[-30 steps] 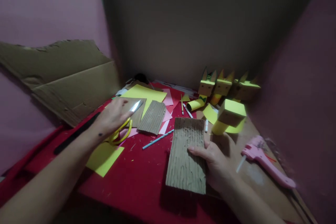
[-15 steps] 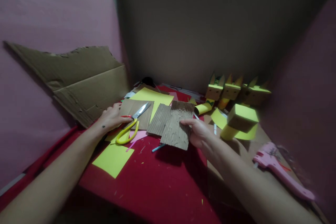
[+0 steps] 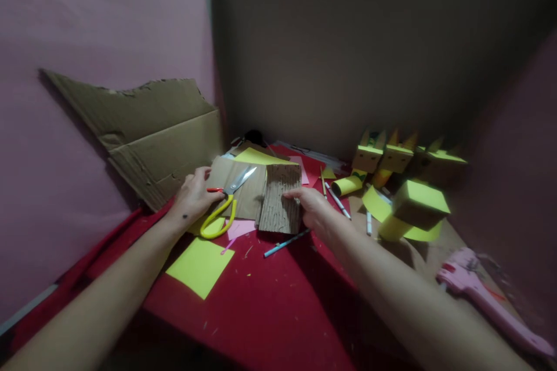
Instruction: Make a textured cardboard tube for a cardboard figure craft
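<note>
My left hand (image 3: 194,192) grips the left edge of a smooth cardboard piece (image 3: 250,200), its thumb on top by the scissors. The yellow-handled scissors (image 3: 230,191) lie across that piece, blades toward the upper right. My right hand (image 3: 311,206) is closed on a ridged cardboard piece (image 3: 281,203), thumb on its face and fingers behind its right edge. This ridged piece overlaps the right side of the smooth one. Beneath them are a pink paper (image 3: 241,228) and yellow paper; a blue stick (image 3: 285,243) lies just in front.
A yellow sheet (image 3: 201,266) lies on the red tabletop (image 3: 261,313). At right stand yellow-topped box figures (image 3: 368,157), a yellow box on a tube (image 3: 420,200) and a pink glue gun (image 3: 491,301). Large cardboard (image 3: 165,133) leans on the left wall. Pens (image 3: 338,201) lie behind my right hand.
My right hand has moved left with the ridged cardboard, now over the smooth piece and covering the second ridged piece. The view has shifted, so the scene sits farther right.
</note>
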Demonstrator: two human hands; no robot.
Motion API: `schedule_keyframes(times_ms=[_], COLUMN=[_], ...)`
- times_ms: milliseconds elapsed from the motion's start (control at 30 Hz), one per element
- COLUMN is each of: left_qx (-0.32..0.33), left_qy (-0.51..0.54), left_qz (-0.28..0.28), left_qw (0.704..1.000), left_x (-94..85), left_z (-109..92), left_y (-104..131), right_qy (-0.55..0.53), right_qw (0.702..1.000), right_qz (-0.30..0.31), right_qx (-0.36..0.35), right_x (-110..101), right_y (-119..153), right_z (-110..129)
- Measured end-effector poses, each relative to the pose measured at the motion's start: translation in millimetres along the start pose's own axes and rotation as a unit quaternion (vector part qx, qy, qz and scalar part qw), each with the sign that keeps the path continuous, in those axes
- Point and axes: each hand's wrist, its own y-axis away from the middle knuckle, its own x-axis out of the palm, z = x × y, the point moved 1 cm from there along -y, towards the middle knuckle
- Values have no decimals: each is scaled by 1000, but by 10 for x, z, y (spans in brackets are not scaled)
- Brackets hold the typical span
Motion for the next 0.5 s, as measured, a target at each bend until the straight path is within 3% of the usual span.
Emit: schedule_keyframes(times_ms=[100,200,300,400,500], left_qx=[14,18,-30,-42,-35], left_qy=[16,-5,-103,-145,-179], left_qz=[9,-7,-42,-33,-15], left_qw=[1000,1000,993,988,983], left_x=[-207,-529,-764,-768,-625], left_z=[68,151,200,178,127], left_y=[-66,-180,-305,-382,-367], right_qy=[-4,-21,-28,-29,-31], right_qw=[999,999,998,998,998], right_qz=[-19,-40,-50,-55,-63], right_qx=[34,7,-10,-8,0], right_x=[-32,-213,-455,-637,-740], right_y=[48,171,360,567,741], right_z=[41,162,236,203,119])
